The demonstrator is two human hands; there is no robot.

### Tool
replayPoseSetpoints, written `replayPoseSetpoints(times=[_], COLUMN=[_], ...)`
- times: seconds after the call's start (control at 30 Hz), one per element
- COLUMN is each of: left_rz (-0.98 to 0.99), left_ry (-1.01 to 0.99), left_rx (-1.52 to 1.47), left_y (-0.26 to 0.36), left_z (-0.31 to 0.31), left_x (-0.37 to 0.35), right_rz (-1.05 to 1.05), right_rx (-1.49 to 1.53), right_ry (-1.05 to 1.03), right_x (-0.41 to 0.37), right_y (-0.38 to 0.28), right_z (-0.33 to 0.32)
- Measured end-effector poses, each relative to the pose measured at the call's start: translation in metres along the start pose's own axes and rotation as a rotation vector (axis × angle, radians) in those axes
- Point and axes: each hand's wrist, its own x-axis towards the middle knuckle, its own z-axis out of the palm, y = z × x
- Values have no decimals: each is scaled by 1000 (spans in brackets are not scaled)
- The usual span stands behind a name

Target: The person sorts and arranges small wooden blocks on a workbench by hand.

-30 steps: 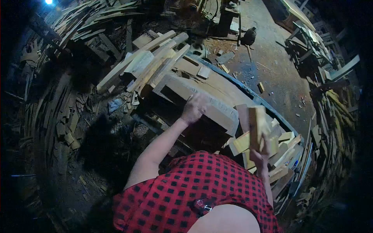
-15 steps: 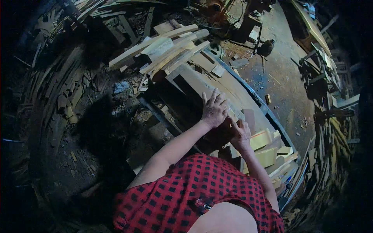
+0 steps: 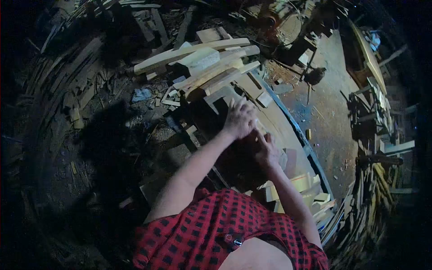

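Note:
My left hand (image 3: 240,119) lies over a wooden board (image 3: 220,96) on the workbench (image 3: 276,119), its fingers stretched forward and slightly blurred. Close behind it, my right hand (image 3: 268,152) is at the near part of the wood, index finger extended and the other fingers bent. The right palm and what it grips are mostly hidden. A small pale edge shows between the two hands. Beyond the board's far end, long planks (image 3: 198,49) and a thick pale block (image 3: 201,60) are stacked.
Cut wood pieces (image 3: 297,182) are piled at the bench's near right. A small block (image 3: 264,99) lies on the benchtop near its dark rim (image 3: 288,117). Offcuts and a blue scrap (image 3: 141,95) litter the floor at left. A fan (image 3: 272,20) stands at the back.
Both hands have moved forward and left along the bench, toward the stacked planks. The whole view has shifted slightly down and mostly right with the head.

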Motion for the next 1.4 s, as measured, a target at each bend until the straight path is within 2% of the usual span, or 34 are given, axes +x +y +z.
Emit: replayPoseSetpoints(times=[0.13, 0.23, 0.27, 0.33, 0.37, 0.47, 0.5, 0.57, 0.73, 0.83, 0.9, 1.03, 1.1, 1.2, 1.23, 1.3, 1.4], left_rz=[7, -3, 15, -50, -75, -137, -77, -106, -122, -113, -114, -34, -98, -107, -36, 51, -4], left_ry=[-2, -46, 16, -88, -162, -215, -160, -141, -182, -218, -229, -165, -69, -105, 61, 104, 9], left_rx=[7, 48, 59, 70, 72, 90, 71, 51, 65, 73, 35, -4, 26, 83, 77, 36, 41], left_y=[-48, -54, -59, -55, -49, -14, -5, 29, 110, 134, 135, 110, 81, 14, -17, -50, -63], left_z=[-8, -7, 2, 1, -4, -6, 0, 5, 10, 9, 5, 6, 5, -11, 3, -6, -14], left_x=[28, 33, 31, 32, 31, 18, 6, -15, -55, -64, -64, -59, -45, -12, -6, 18, 35], right_rz=[-17, -29, -25, -61, -70, -72, -71, -100, -94, -118, -72, -60, -112, -120, -123, -121, -67], right_rx=[-17, -21, -17, -20, -31, 2, 14, 57, -21, -14, -16, -3, 34, 58, 64, 76, 101], right_ry=[31, 55, 39, 73, 66, 107, 125, 94, 127, 187, 132, 133, 135, 138, 138, 139, 91], right_x=[53, 64, 65, 64, 58, 27, 12, -24, -104, -128, -131, -112, -79, -11, 11, 45, 66], right_y=[-11, -8, -6, 1, 4, 3, 7, 19, 45, 50, 45, 40, 40, 8, -3, -23, -33], right_z=[19, 29, 30, 32, 33, 21, 14, 2, -17, -25, -30, -20, -3, 10, 14, 13, 8])
